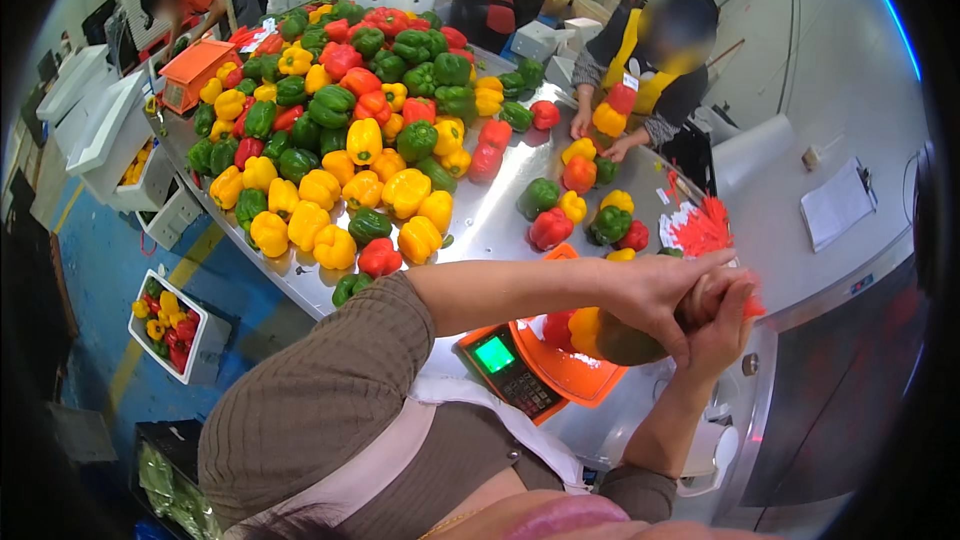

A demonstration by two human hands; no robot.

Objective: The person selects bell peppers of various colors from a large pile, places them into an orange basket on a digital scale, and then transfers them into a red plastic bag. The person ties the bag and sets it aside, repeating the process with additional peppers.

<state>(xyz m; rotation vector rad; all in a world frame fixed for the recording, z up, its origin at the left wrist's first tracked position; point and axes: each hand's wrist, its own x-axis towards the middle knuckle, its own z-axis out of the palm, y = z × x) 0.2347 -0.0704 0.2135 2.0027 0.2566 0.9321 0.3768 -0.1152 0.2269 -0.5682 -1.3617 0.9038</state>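
Observation:
Both hands meet at the red mesh top [754, 301] of a net bag of bell peppers. My left hand [649, 296] reaches across from the left and grips the bag's neck. My right hand [716, 322] is closed around the same gathered mesh; the fingers overlap, and part of the neck is hidden. In the bag, a red, a yellow [585, 331] and a dark green pepper [630, 345] lie in a row over the orange pan [592, 382] of a digital scale [517, 375] with a lit green display. The forearm hides part of the pan.
A large pile of loose bell peppers [364, 139] covers the steel table's [480, 232] left side. Small pepper groups [551, 229] and red mesh sleeves with tags [705, 229] lie beyond my hands. A co-worker [652, 67] across the table handles bagged peppers [609, 118]. A clipboard [836, 202] lies right.

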